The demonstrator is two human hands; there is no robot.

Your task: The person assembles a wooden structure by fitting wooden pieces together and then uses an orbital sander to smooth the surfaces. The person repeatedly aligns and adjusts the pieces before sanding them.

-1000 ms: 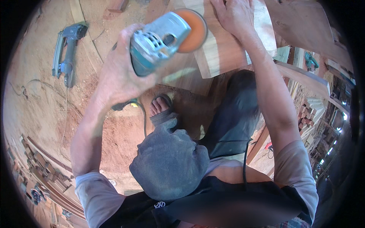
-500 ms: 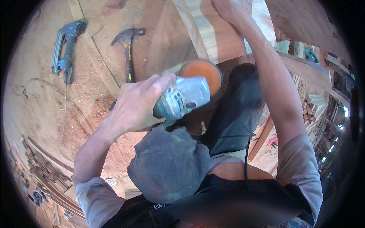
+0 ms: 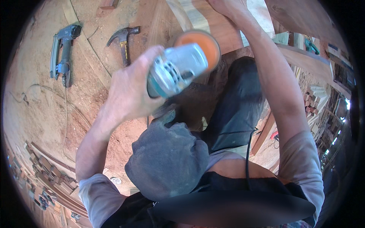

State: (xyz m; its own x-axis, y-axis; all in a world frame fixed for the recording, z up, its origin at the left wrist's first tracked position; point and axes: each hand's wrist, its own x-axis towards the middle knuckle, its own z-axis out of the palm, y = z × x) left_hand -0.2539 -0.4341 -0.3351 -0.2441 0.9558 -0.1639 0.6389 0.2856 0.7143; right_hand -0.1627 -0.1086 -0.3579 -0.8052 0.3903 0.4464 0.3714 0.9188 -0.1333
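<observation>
My left hand (image 3: 131,91) grips a grey and teal angle grinder (image 3: 176,68) with an orange sanding disc (image 3: 203,43), held up in the air above my bent knee. The disc sits just below the edge of a pale wooden board (image 3: 205,19). My right hand (image 3: 228,5) rests flat on that board at the top of the view, partly cut off by the frame's rim. A grey cloth (image 3: 167,159) over my lap hides the grinder's cord.
A claw hammer (image 3: 123,40) and a blue-grey nail gun (image 3: 62,53) with its hose lie on the sawdust-covered floor (image 3: 45,110) to the left. Stacked timber pieces (image 3: 315,102) stand at the right, and wooden mouldings (image 3: 45,171) lie at the lower left.
My left hand swung the grinder down from beside the board toward my knee, then lifted it again with the disc nearer the board's edge. My right hand stayed on the board.
</observation>
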